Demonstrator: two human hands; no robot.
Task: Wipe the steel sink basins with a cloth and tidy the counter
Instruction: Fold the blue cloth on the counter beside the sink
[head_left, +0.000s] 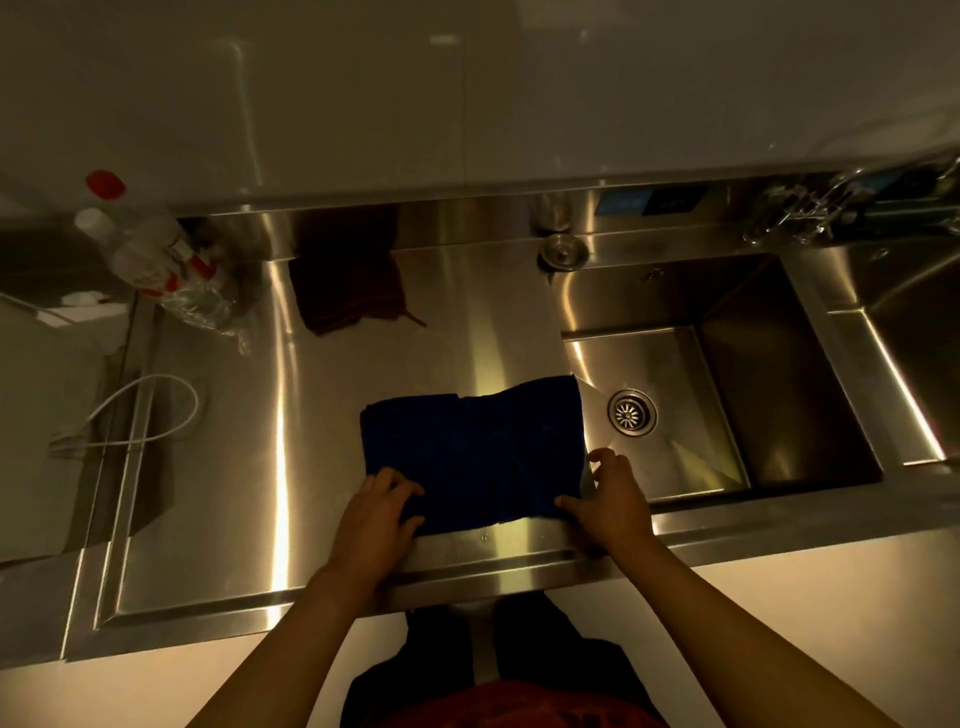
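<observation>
A dark blue cloth (475, 452) lies spread flat on the steel counter (234, 467), its right edge hanging over the rim of the near sink basin (675, 415). My left hand (379, 519) pinches the cloth's near left corner. My right hand (608, 499) pinches its near right corner at the basin's rim. A round drain strainer (632, 417) shows in the basin floor. A second basin (904, 322) lies at the far right.
A dark brown cloth (348, 286) lies at the back of the counter. Plastic bottles (156, 254) with red caps lie at the back left. A steel sink plug (563, 252) rests behind the basin. The tap (800, 213) stands back right. A white cable (140, 415) loops at left.
</observation>
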